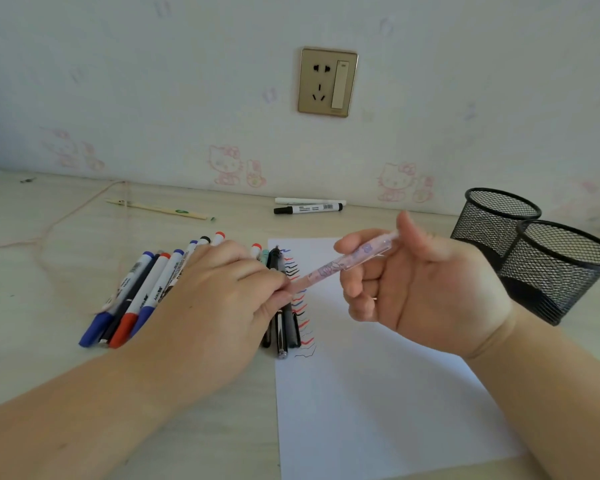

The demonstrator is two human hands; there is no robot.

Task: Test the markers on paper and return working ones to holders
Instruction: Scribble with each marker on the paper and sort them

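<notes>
From the head camera, a pink patterned pen [347, 263] is held in the air over the white paper [378, 393], slanting from lower left to upper right. The right hand [413, 289] has its fingers curled round the upper part of the barrel, thumb raised beside the clip end. The left hand [222, 289] pinches the lower tip end with its fingertips, the back of the hand toward the camera.

Under and beside the left hand lies a row of markers [136, 296] on the desk [49, 375]; four with blue, dark and red caps show fully at the left, and more tops poke out beyond the knuckles (the hand hides how many in all). Three dark pens [284, 327] lie along the paper's left edge, next to a column of red, blue and black squiggles [300, 306].

Two black mesh holders [551, 265] stand touching at the right. Two more markers [309, 206] lie near the wall, below a socket [327, 82].
</notes>
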